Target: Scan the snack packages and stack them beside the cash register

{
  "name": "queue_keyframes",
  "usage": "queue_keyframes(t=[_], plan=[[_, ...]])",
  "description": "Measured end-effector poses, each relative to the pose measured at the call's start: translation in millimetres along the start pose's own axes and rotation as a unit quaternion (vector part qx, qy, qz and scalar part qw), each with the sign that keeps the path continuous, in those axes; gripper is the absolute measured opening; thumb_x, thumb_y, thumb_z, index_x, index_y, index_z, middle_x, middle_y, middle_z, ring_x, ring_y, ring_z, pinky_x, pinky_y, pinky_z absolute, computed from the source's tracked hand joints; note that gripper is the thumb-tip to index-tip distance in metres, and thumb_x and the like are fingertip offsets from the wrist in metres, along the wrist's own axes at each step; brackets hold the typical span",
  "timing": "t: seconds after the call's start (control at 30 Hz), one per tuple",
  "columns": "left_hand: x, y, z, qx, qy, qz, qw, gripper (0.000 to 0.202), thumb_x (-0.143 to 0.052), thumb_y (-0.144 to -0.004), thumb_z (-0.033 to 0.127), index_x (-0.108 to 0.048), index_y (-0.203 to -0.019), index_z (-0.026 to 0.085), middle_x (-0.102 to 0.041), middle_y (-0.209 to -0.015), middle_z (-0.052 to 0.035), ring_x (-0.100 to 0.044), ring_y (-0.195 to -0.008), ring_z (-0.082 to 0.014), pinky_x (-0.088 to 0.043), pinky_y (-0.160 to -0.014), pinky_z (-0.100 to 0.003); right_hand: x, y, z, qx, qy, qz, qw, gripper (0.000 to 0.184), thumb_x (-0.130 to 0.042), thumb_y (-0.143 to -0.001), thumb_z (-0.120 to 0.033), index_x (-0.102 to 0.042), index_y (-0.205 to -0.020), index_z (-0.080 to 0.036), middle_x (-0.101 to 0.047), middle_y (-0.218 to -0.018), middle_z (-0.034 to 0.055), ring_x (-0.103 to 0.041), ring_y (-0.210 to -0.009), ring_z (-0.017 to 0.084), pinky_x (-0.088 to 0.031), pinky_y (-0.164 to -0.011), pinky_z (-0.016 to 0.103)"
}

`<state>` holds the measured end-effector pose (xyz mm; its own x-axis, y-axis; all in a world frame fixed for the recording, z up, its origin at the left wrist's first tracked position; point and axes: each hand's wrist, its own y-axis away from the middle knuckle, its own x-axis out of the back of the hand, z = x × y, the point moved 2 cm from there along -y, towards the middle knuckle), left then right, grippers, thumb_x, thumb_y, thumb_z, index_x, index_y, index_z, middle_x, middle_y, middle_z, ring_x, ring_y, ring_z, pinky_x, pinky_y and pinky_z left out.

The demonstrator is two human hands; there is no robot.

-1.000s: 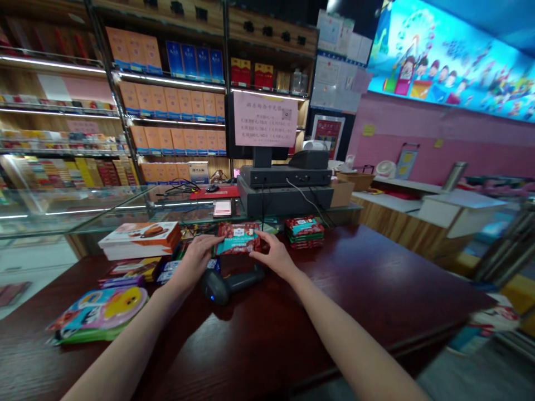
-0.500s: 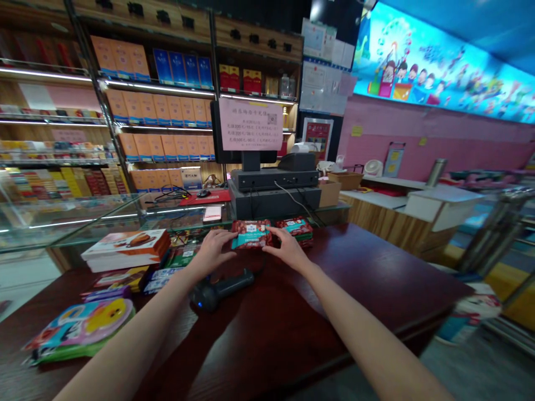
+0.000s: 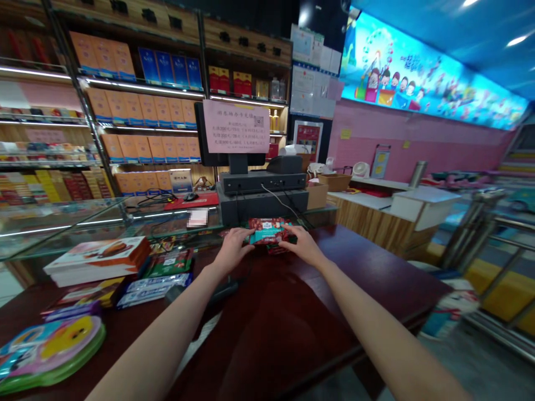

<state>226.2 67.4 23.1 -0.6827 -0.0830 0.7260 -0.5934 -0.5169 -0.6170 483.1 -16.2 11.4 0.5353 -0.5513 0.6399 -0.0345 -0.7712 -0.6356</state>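
A red and teal chocolate packet (image 3: 266,230) is held level by its two short ends at the back of the dark wooden counter. My left hand (image 3: 232,249) grips its left end, thumb below and fingers on top. At the right end my right hand (image 3: 304,245) grips it the same way. Under and behind it, more similar packets show only at their edges, mostly hidden. A dark barcode scanner (image 3: 222,292) lies on the counter, partly covered by my left forearm.
Left on the counter are white-and-orange boxes (image 3: 94,262), a green and red packet (image 3: 169,263), blue-white wrapped bars (image 3: 154,288) and a chick-patterned package (image 3: 58,348). Behind stand a register with a monitor (image 3: 234,136), a glass case (image 3: 71,225) and stocked shelves. Metal railings (image 3: 507,250) are at right.
Both hands have carried the packet to the right, over the similar packets, which it now largely covers. The camera view has turned slightly right.
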Motion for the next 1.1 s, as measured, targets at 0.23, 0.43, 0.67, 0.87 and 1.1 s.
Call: queue_keyframes(t=[0.23, 0.43, 0.67, 0.87, 1.1], plan=[[-36.5, -20, 11, 0.03, 0.012, 0.003, 0.999, 0.048, -0.074, -0.08, 0.018, -0.066, -0.128, 0.022, -0.071, -0.123, -0.0079, -0.059, -0.117, -0.026, -0.045, -0.105, -0.044, 16, -2, 31, -0.022, 0.007, -0.009, 1.0, 0.057, -0.076, -0.081, -0.038, -0.062, -0.136, -0.027, -0.066, -0.128, 0.0099, -0.061, -0.119, 0.026, -0.046, -0.106, 0.044], [-58.5, -31, 19, 0.058, 0.015, -0.001, 0.998, 0.046, -0.073, -0.081, 0.019, -0.067, -0.126, 0.02, -0.072, -0.121, -0.008, -0.059, -0.115, -0.0256, -0.045, -0.104, -0.04, 19, -4, 50, -0.042, 0.004, -0.001, 0.999, 0.051, -0.072, -0.085, -0.041, -0.064, -0.132, -0.026, -0.068, -0.129, 0.0091, -0.061, -0.121, 0.026, -0.045, -0.108, 0.044], [-69.0, -36, 19, 0.09, 0.008, 0.001, 0.996, 0.042, -0.07, -0.084, 0.02, -0.067, -0.126, 0.02, -0.072, -0.12, -0.0078, -0.059, -0.115, -0.0251, -0.046, -0.104, -0.039, 11, -6, 60, -0.06, -0.003, 0.001, 0.998, 0.045, -0.07, -0.086, -0.04, -0.066, -0.129, -0.029, -0.07, -0.127, 0.0066, -0.063, -0.118, 0.025, -0.047, -0.105, 0.043], [-75.5, -40, 18, 0.117, 0.002, 0.007, 0.993, 0.04, -0.067, -0.087, 0.024, -0.068, -0.126, 0.022, -0.073, -0.12, -0.0077, -0.058, -0.115, -0.0264, -0.046, -0.104, -0.041, 3, -10, 65, -0.091, 0.004, 0.008, 0.996, 0.044, -0.064, -0.091, -0.044, -0.065, -0.131, -0.025, -0.07, -0.126, 0.0091, -0.065, -0.116, 0.025, -0.049, -0.103, 0.041], [-81.1, -45, 17, 0.129, 0.003, 0.0, 0.992, 0.04, -0.065, -0.089, 0.027, -0.067, -0.128, 0.021, -0.071, -0.124, -0.0087, -0.059, -0.117, -0.0262, -0.045, -0.104, -0.04, -2, -12, 68, -0.121, 0.022, 0.011, 0.992, 0.043, -0.062, -0.091, -0.043, -0.065, -0.132, -0.026, -0.072, -0.119, 0.008, -0.067, -0.111, 0.025, -0.051, -0.098, 0.04]])
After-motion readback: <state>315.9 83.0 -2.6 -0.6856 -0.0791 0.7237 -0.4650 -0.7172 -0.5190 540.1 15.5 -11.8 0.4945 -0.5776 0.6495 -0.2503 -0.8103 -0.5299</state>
